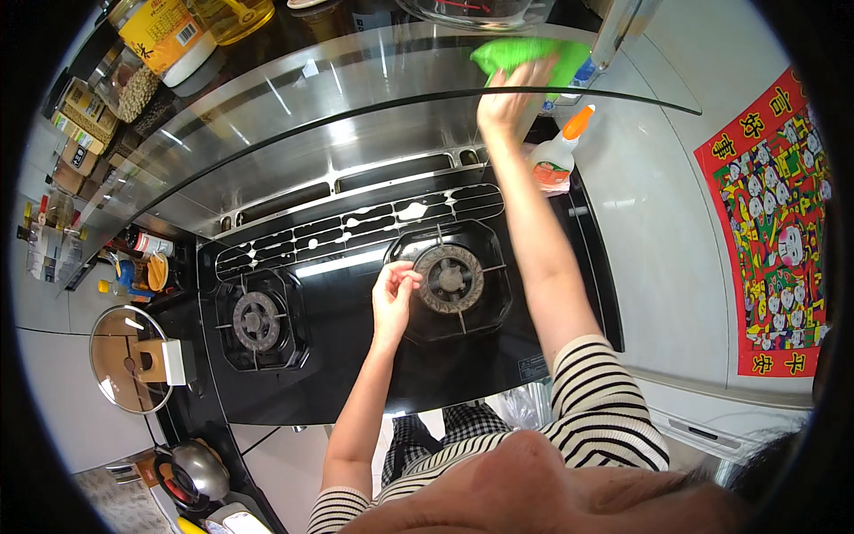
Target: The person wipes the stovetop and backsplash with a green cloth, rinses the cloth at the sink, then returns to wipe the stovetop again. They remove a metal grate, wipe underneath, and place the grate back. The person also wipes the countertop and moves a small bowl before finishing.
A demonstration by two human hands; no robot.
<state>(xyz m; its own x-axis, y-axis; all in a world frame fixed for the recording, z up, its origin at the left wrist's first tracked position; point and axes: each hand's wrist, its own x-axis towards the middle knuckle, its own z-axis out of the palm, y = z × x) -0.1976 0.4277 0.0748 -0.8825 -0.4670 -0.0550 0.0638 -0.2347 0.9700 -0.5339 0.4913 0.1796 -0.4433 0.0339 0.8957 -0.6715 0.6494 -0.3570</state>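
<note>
With fingers spread over a green cloth (567,59), my right hand (510,100) presses it against the glass panel (393,67) of the range hood, at the panel's right part. My left hand (395,294), fingers loosely curled and holding nothing, hovers over the black glass gas hob (333,314), just left of the right burner (452,277). The left burner (256,320) lies farther off. White foam patches (412,211) show on the grate strip at the hob's back. A spray bottle with an orange nozzle (552,160) stands beside my right forearm.
Jars (137,87) and an oil bottle (233,17) stand beyond the glass panel, with a glass bowl (477,13) near my right hand. At left are condiment bottles (137,274), a glass lid (110,360) on a holder and a metal pot (200,470). A red poster (747,253) hangs at right.
</note>
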